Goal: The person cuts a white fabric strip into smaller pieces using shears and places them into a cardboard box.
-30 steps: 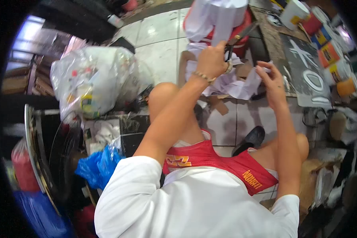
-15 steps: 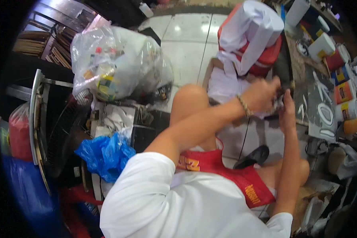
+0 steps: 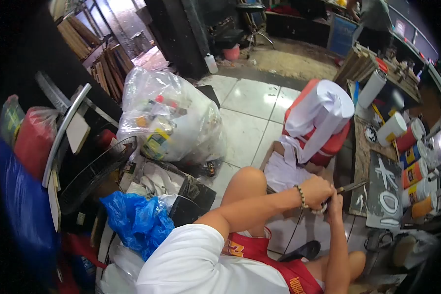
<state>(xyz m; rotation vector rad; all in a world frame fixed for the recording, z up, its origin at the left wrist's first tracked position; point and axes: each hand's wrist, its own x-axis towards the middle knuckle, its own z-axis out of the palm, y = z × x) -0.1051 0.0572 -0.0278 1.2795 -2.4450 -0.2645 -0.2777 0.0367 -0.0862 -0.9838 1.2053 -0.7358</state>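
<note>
My left hand [image 3: 316, 192], with a beaded bracelet at the wrist, is closed in front of my knees. Against it, my right hand [image 3: 335, 208] is also closed, its fingers pressed together. From between them a thin dark tool [image 3: 350, 187] sticks out to the right; its tip is narrow, and whether it is a brush or a blade I cannot make out. Something pale shows just under the left hand, too small to name. Beyond the hands, white cloth [image 3: 286, 171] lies low beside a red stool [image 3: 323, 154] draped with more white fabric [image 3: 323, 110].
Right, a low bench holds a dark board [image 3: 384, 196] with white painted shapes and several paint tubs [image 3: 392, 128]. To the left are a clear bag of rubbish [image 3: 169, 117], a blue plastic bag [image 3: 137, 223] and a fan [image 3: 93, 171]. Another person [image 3: 375, 19] stands far back.
The view has tilted up, so more of the far floor shows. My hands have drawn closer together, and the thin tool now points rightward more clearly.
</note>
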